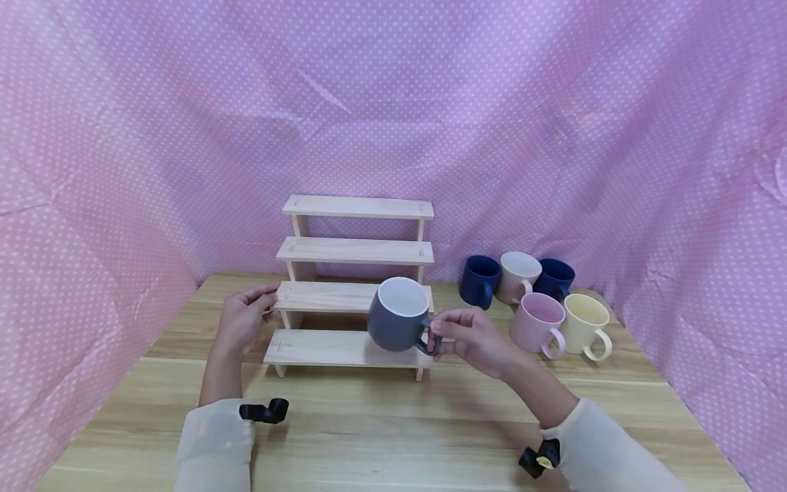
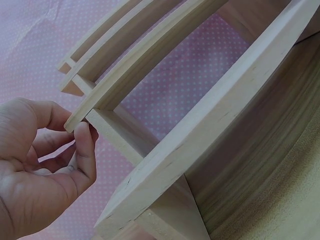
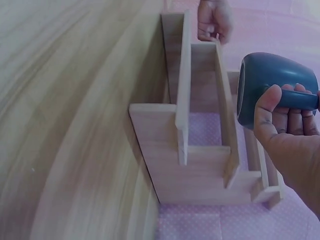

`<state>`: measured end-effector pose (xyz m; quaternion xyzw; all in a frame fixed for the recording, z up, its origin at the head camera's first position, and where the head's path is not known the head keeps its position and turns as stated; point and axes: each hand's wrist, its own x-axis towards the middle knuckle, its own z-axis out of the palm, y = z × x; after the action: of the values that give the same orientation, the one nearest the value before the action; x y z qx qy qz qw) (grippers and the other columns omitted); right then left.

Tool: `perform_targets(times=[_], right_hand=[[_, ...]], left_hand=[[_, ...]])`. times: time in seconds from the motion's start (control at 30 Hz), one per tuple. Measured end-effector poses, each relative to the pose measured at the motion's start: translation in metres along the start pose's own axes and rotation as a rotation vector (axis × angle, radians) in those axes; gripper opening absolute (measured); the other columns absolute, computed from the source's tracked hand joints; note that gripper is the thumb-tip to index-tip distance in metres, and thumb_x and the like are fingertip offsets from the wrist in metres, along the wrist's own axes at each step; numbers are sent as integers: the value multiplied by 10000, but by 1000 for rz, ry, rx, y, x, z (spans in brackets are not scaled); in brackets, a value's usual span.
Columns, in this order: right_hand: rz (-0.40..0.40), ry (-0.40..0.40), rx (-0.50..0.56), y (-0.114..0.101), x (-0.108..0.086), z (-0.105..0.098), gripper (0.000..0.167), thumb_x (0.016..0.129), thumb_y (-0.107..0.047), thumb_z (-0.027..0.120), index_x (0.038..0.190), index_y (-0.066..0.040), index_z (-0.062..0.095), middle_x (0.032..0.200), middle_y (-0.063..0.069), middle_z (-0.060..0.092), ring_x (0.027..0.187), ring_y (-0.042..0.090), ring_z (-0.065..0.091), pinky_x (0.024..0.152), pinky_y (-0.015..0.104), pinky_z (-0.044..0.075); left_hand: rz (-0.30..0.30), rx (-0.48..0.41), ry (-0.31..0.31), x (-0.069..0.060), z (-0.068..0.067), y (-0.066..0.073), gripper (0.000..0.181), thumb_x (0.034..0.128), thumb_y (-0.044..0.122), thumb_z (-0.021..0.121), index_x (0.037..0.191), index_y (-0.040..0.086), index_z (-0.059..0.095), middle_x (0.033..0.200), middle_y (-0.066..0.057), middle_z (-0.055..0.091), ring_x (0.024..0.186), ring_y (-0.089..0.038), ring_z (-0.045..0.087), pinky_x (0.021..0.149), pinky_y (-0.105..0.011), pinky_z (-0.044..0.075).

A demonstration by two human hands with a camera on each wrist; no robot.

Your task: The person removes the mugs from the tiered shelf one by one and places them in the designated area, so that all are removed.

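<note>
A dark grey mug [image 1: 393, 326] with a white inside is held in the air by its handle, in front of the lower tiers of a wooden stepped shelf [image 1: 353, 348]. My right hand [image 1: 473, 340] grips that handle between thumb and fingers. In the right wrist view the mug [image 3: 272, 80] is apart from the boards. My left hand [image 1: 242, 318] pinches the left end of the second board from the bottom. The left wrist view has thumb and fingers of the left hand [image 2: 45, 160] around that board's corner [image 2: 75, 120].
Right of the shelf stand two navy mugs [image 1: 472, 281], a white mug [image 1: 512, 277], a pink mug [image 1: 530, 328] and a cream-yellow mug [image 1: 578, 335], close together. The wooden table [image 1: 369, 437] backs onto a pink dotted cloth [image 1: 369, 102].
</note>
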<state>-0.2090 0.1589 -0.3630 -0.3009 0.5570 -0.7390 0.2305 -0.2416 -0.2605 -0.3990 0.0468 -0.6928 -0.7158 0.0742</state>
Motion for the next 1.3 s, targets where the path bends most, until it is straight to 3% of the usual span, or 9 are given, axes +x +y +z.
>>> perform_targets(times=[0.33,0.53,0.83,1.07,1.3], right_hand=[[-103,19,-23,-16,-16,-25,300,1053,37,460,1021,-69,739,946,45,714,892,152,682,806,333,621],[-117,71,-59,-20,-29,-40,322,1059,44,446,1024,-71,745,944,45,710,901,150,672,793,316,619],[-153,123,-50,-16,-49,-63,347,1072,54,398,1020,-50,725,963,60,706,936,153,677,806,324,620],[-123,253,-58,-9,-65,-76,304,1067,46,435,988,-18,721,917,65,712,864,154,705,778,326,624],[-63,391,-138,2,-79,-80,216,1055,5,513,986,18,717,871,56,705,827,157,712,769,316,621]], left_hand=[[6,-3,5,1,0,-1,415,1040,35,550,1405,-153,493,1040,51,642,893,-54,604,762,-191,583],[6,-24,8,1,2,-1,400,1035,26,555,1386,-161,507,1034,48,652,879,-61,613,728,-176,579],[7,18,13,0,1,0,408,1046,43,545,1409,-138,502,1041,49,642,886,-50,606,737,-173,574],[-10,11,20,0,1,1,404,1045,37,547,1409,-132,507,1060,31,640,880,-51,610,719,-164,568],[-28,24,20,-1,-1,0,416,1050,69,556,1425,-106,511,1110,0,623,883,-56,609,731,-173,570]])
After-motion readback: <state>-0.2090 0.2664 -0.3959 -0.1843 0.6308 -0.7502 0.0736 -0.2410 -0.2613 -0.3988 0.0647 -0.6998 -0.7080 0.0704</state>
